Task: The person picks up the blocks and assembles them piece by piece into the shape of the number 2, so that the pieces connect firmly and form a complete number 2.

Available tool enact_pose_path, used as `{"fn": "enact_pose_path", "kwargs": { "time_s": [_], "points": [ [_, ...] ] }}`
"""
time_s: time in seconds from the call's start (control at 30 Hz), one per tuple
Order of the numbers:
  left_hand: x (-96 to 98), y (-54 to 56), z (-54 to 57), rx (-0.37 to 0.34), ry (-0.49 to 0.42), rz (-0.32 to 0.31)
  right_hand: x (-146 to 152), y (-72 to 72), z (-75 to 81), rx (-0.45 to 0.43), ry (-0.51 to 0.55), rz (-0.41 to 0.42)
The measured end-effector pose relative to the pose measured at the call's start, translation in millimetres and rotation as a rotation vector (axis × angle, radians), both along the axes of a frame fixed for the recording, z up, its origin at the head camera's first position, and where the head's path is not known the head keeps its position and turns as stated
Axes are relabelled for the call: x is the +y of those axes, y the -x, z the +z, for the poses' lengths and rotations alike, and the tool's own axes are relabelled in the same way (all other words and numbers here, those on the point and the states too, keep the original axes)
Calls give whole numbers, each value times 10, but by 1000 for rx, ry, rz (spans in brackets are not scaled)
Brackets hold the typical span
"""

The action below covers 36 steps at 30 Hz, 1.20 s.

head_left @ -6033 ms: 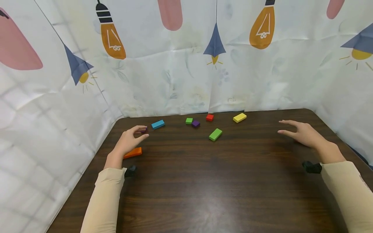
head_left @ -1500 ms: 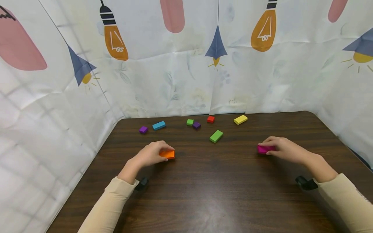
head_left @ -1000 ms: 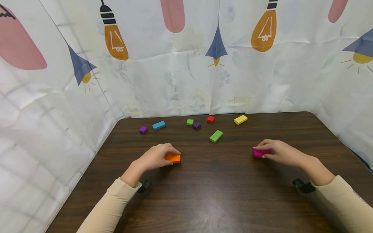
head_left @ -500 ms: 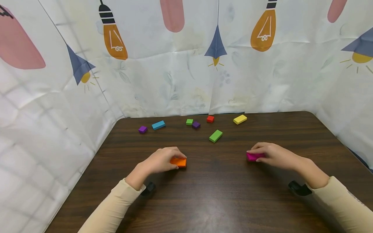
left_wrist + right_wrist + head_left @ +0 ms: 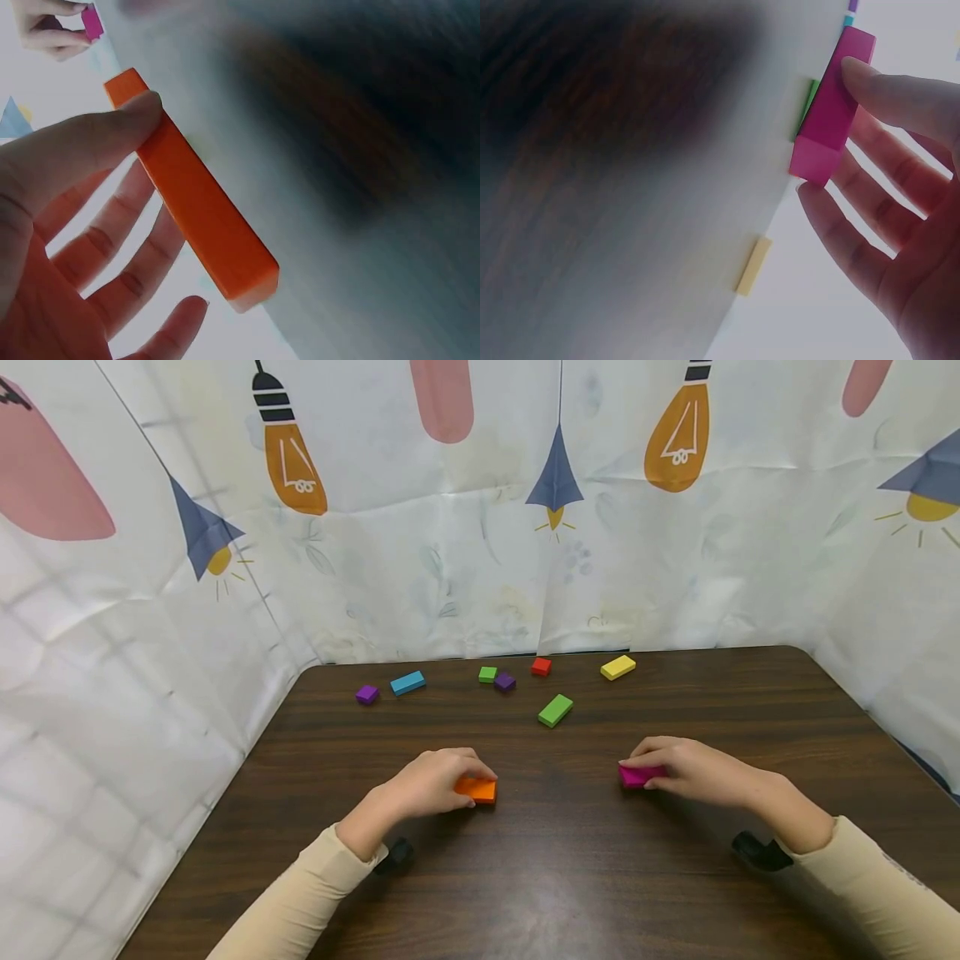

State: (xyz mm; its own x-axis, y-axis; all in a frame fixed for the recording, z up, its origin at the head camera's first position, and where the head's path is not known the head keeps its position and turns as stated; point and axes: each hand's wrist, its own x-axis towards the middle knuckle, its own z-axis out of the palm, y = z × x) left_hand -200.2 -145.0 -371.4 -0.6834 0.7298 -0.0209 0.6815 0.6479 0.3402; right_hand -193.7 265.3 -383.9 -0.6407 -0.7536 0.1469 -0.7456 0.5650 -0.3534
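Left of the table's middle, my left hand (image 5: 431, 783) pinches an orange block (image 5: 477, 790) between thumb and fingers. The left wrist view shows that orange block (image 5: 199, 202) as a long bar, the thumb lying across one end of it. To the right, my right hand (image 5: 697, 771) holds a magenta block (image 5: 639, 775) the same way. In the right wrist view the magenta block (image 5: 836, 105) has the thumb on its face and the fingers behind. The two blocks face each other with a stretch of table between them. A green block (image 5: 556, 711) lies beyond that gap.
Along the far side of the dark wooden table (image 5: 555, 852) lie a purple block (image 5: 367, 694), a blue block (image 5: 407, 682), a small green block (image 5: 487, 674), a dark purple block (image 5: 505, 682), a red block (image 5: 542, 666) and a yellow block (image 5: 618, 667). A printed curtain (image 5: 480, 568) hangs behind.
Both hands were open six seconds ago; each has since taken a block. Over the last second and a half the orange block moved right and the magenta block left, both nearer the person.
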Motion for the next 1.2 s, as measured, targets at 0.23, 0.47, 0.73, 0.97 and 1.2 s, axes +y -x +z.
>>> {"fn": "enact_pose_path", "kwargs": {
  "time_s": [0.23, 0.47, 0.73, 0.97, 1.2],
  "points": [
    [99, -42, -21, 23, -16, 15, -73, -32, -6, 13, 5, 21],
    [192, -73, -62, -34, -8, 7, -152, -42, -38, -6, 1, 45],
    [293, -92, -80, -51, 4, -32, -217, -61, -52, -31, -20, 57],
    [381, -117, -89, -60, 10, -41, -269, -83, -68, -27, -23, 66],
    [458, -127, -96, -65, 1, -41, -343, -109, -102, -31, -11, 97]
  ]
}}
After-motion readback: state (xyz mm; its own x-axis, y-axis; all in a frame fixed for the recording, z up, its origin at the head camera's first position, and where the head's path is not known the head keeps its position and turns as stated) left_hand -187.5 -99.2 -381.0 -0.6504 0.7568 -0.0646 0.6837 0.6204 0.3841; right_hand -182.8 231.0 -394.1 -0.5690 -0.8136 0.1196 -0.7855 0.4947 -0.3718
